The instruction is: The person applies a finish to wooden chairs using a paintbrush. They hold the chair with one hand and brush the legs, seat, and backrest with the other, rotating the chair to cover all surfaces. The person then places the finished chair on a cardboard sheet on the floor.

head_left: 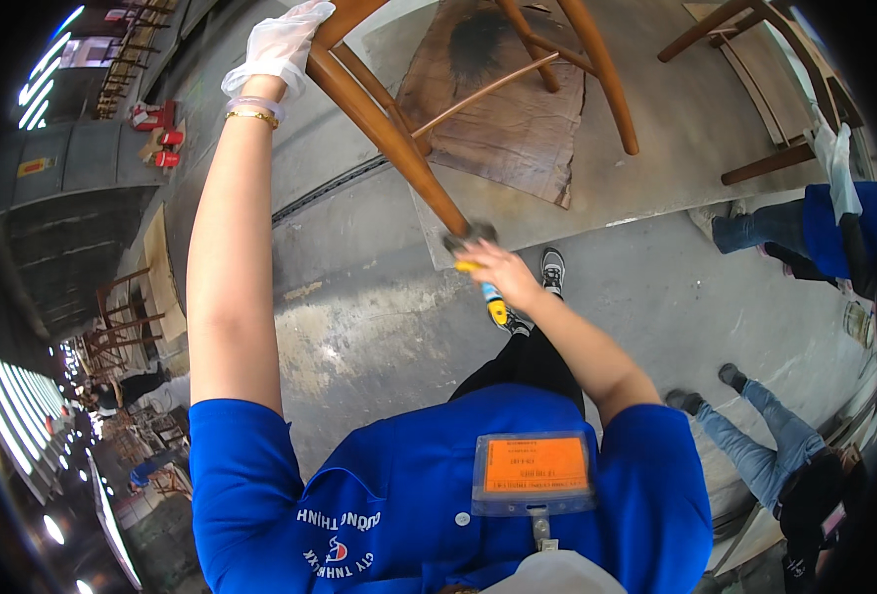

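A brown wooden chair (pixel 389 144) is tipped over at the top of the view, its legs pointing different ways. My left hand (pixel 285 42), in a thin white glove, is closed on the chair's frame at the upper left; part of its grip is cut off by the view's edge. My right hand (pixel 503 272) is bare and wrapped round the yellow-and-blue handle of a hammer (pixel 496 303). Its dark head, smeared by motion, is at the lower end of the nearest chair leg. Whether the head touches the leg I cannot tell.
Stained cardboard (pixel 498 129) lies on a grey board (pixel 617 188) under the chair. Another wooden chair (pixel 765 163) stands at the right, beside a person's gloved hand (pixel 834 163). A second person (pixel 780 445) is at the lower right. More chair frames (pixel 122 317) stand at the left.
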